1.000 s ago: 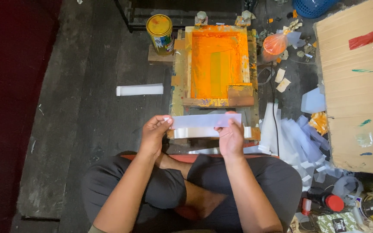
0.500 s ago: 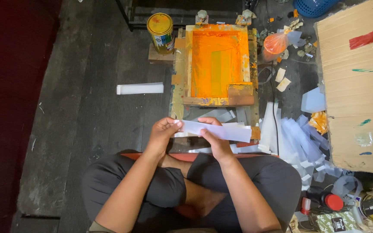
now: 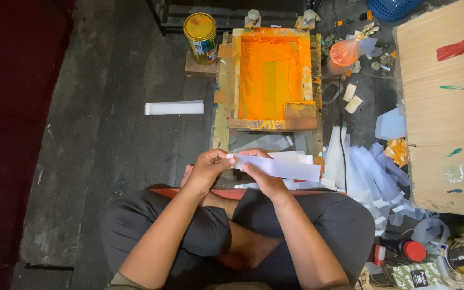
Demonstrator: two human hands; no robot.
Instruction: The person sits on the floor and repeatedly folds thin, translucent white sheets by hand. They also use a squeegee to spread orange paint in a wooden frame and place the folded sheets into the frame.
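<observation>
A long white strip [image 3: 283, 167] lay slanted across the person's lap, just in front of the crossed legs. The left hand [image 3: 206, 171] pinched its left end between closed fingertips, while the right hand [image 3: 261, 174] gripped it from beneath, a little further along. Just beyond stood an orange-stained screen frame [image 3: 271, 75], with a yellow-lidded tin [image 3: 200, 31] at its left corner and loose white strips [image 3: 366, 172] piled to the right.

Yellow paint can [image 3: 200, 31] with printed label stands left of the orange frame. Green printed box [image 3: 408, 274] lies at lower right on the floor.
</observation>
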